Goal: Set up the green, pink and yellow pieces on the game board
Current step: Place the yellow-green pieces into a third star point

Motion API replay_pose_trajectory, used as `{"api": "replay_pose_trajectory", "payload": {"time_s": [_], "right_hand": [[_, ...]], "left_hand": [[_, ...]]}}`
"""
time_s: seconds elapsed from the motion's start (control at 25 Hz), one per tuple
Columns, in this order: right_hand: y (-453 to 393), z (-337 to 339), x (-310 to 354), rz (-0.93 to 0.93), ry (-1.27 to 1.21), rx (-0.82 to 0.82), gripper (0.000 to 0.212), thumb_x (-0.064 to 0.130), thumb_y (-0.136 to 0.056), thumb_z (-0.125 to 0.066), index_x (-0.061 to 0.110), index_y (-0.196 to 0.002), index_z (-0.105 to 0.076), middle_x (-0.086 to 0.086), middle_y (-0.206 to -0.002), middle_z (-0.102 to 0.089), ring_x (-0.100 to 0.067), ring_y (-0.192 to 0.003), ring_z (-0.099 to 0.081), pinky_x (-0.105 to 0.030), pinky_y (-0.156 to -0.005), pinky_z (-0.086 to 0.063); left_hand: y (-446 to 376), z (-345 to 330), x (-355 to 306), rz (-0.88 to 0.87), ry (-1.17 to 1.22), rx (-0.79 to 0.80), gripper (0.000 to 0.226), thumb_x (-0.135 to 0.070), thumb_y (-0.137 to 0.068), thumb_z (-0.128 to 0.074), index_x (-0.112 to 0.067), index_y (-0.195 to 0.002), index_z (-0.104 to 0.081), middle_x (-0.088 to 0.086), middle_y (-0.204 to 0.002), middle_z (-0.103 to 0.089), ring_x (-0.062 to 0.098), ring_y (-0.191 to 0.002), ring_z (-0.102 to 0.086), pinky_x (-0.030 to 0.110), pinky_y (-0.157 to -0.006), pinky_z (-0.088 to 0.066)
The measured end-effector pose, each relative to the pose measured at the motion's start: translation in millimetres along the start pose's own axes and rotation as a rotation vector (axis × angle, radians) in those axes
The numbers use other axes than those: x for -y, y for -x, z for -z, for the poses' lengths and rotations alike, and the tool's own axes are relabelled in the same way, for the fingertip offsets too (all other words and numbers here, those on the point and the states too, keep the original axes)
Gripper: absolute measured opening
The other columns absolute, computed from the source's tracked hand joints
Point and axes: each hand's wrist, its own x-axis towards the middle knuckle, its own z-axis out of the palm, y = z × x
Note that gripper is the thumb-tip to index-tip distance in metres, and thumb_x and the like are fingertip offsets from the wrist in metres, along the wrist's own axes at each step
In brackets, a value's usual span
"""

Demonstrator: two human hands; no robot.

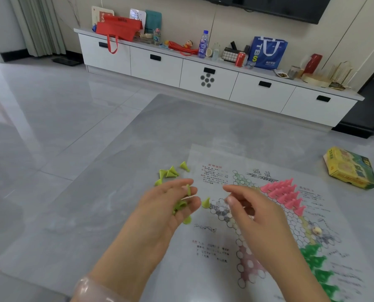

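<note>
**Yellow cones in hand, pink and green already on the sheet**

Fingers (189, 202) of the left hand (173, 205) curled around a bunch of yellow-green cones (179, 206), one pinched upright between thumb and forefinger. Right hand (253, 212) poised over the board (236, 227), thumb and forefinger tips drawn together; too small and blurred to tell whether anything sits between them.

Thin, glossy paper board, flat on a grey table (116, 192), printed with a star of white hexagon cells, red and black text blocks at the edges. One yellow cone (206, 203) upright at the star's left tip, just beside the left fingertips. Another (187, 220) peeping out below the left palm. Loose yellow cones (170, 173) tipped over on the table just off the board's left edge. Pink cones (284, 194) upright in a tight triangle on the far right point. Green cones (314, 260) on the near right point, smeared by blur, lower ones cut off by the frame edge. Small pale die (317, 230) on the cells between pink and green.

Yellow game box (349, 168) on the table, well to the right. Printed text unreadable. Translucent bangle (90, 288) on the left wrist, partly cropped.
</note>
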Motion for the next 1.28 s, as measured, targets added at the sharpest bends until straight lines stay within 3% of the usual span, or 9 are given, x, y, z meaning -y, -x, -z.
{"api": "replay_pose_trajectory", "payload": {"time_s": [0.2,0.32,0.44,0.64,0.68,0.76,0.92,1.12,1.28], "right_hand": [[10.3,-11.0,7.5,0.0,-0.202,0.085,0.02,0.022,-0.082,-0.062,0.041,-0.09,-0.064,0.021,-0.092,-0.064,0.0,-0.082,-0.061,-0.009,-0.069,-0.045],[-2.4,-14.7,9.2,0.12,-0.167,0.111,0.024,0.028,-0.082,-0.06,0.046,-0.098,-0.06,0.017,-0.094,-0.062,-0.004,-0.085,-0.059,-0.012,-0.073,-0.047],[-3.8,-21.7,9.2,0.218,-0.006,0.124,0.029,0.033,-0.079,-0.056,0.041,-0.106,-0.057,0.02,-0.091,-0.056,-0.004,-0.088,-0.051,-0.008,-0.074,-0.041],[-7.0,-36.5,1.8,0.264,0.096,-0.008,0.008,0.031,-0.079,-0.051,0.027,-0.081,-0.058,0.012,-0.075,-0.06,-0.006,-0.073,-0.052,-0.013,-0.064,-0.042],[-8.9,-34.9,-1.3,0.241,0.074,-0.005,0.003,0.027,-0.08,-0.054,0.029,-0.079,-0.057,0.01,-0.075,-0.061,-0.007,-0.073,-0.055,-0.015,-0.065,-0.044],[-14.4,-25.3,-9.3,0.111,-0.019,-0.059,0.015,0.02,-0.083,-0.06,0.034,-0.079,-0.054,0.01,-0.076,-0.063,-0.004,-0.076,-0.059,-0.014,-0.065,-0.047],[-24.3,-11.2,-36.4,-0.175,-0.027,-0.156,0.012,0.015,-0.088,-0.054,0.024,-0.092,-0.049,0.011,-0.082,-0.06,0.0,-0.069,-0.058,-0.004,-0.056,-0.043],[-26.9,-20.8,-45.8,-0.146,0.088,-0.11,0.01,0.017,-0.086,-0.057,0.026,-0.086,-0.055,0.011,-0.086,-0.054,0.003,-0.075,-0.05,-0.006,-0.061,-0.038],[-26.5,-26.3,-46.8,-0.142,0.092,-0.061,0.009,0.016,-0.084,-0.06,0.025,-0.085,-0.06,0.008,-0.08,-0.062,-0.002,-0.073,-0.054,-0.007,-0.061,-0.039]], "left_hand": [[1.9,-5.9,15.8,-0.179,-0.545,0.063,0.017,-0.016,-0.085,-0.057,-0.026,-0.078,-0.069,-0.001,-0.071,-0.065,0.005,-0.045,-0.043,0.015,-0.045,-0.036],[2.0,-8.9,16.6,-0.224,-0.577,0.039,0.022,-0.022,-0.086,-0.056,-0.026,-0.069,-0.07,-0.012,-0.056,-0.062,0.0,-0.039,-0.042,0.012,-0.044,-0.033],[-2.6,-9.2,15.1,-0.323,-0.665,-0.032,0.016,-0.022,-0.085,-0.057,-0.027,-0.076,-0.07,-0.016,-0.049,-0.061,-0.006,-0.045,-0.052,0.005,-0.044,-0.036],[-2.9,-10.4,18.6,-0.333,-0.809,0.074,0.017,-0.022,-0.086,-0.056,-0.033,-0.077,-0.066,-0.024,-0.048,-0.059,-0.012,-0.047,-0.051,0.002,-0.047,-0.034],[-3.4,-9.5,19.8,-0.341,-0.836,0.073,0.014,-0.026,-0.086,-0.056,-0.034,-0.083,-0.066,-0.022,-0.053,-0.062,-0.011,-0.048,-0.051,0.003,-0.049,-0.034],[-6.7,-4.6,20.9,-0.36,-0.882,0.02,0.015,-0.033,-0.085,-0.054,-0.035,-0.097,-0.064,-0.015,-0.069,-0.064,-0.009,-0.049,-0.05,0.007,-0.051,-0.035],[-8.5,3.1,15.5,-0.344,-0.846,-0.109,0.007,-0.026,-0.088,-0.051,-0.031,-0.087,-0.055,-0.006,-0.07,-0.06,0.0,-0.048,-0.049,0.007,-0.044,-0.036],[-9.5,5.5,13.3,-0.288,-0.823,-0.182,0.01,-0.03,-0.088,-0.051,-0.022,-0.088,-0.044,0.001,-0.072,-0.057,0.009,-0.054,-0.047,0.022,-0.051,-0.036],[-8.7,6.0,13.4,-0.292,-0.866,-0.121,0.016,-0.032,-0.085,-0.056,-0.018,-0.077,-0.055,-0.003,-0.058,-0.05,-0.001,-0.039,-0.045,0.015,-0.045,-0.033]]}}
